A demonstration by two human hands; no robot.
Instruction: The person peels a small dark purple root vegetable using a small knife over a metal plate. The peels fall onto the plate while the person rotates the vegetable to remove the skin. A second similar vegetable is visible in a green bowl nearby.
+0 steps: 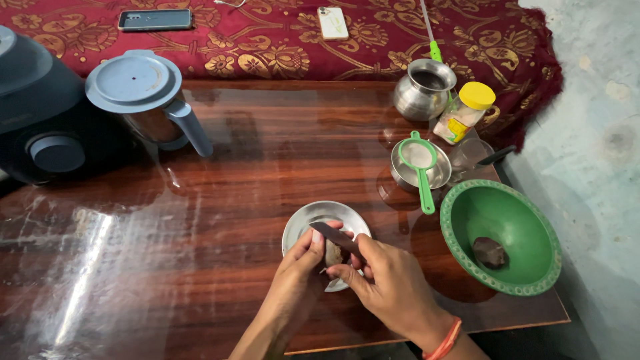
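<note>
Over a small steel plate (313, 220) near the table's front edge, my left hand (300, 270) pinches a small brown lump (333, 253). My right hand (387, 280) grips a dark-bladed knife (333, 235), with the blade laid across the top of the lump. Both hands meet above the plate's near rim. An orange band circles my right wrist.
A green bowl (467, 213) with a dark piece (490, 252) sits right of the plate. Behind are a steel cup with a green strainer (421, 170), a yellow-lidded jar (465, 112), a steel pot (423, 90) and a glass (470, 157). A mixer jar (143, 100) and grinder base (40, 107) stand left. Two phones (155, 19) (333, 23) lie on red cloth.
</note>
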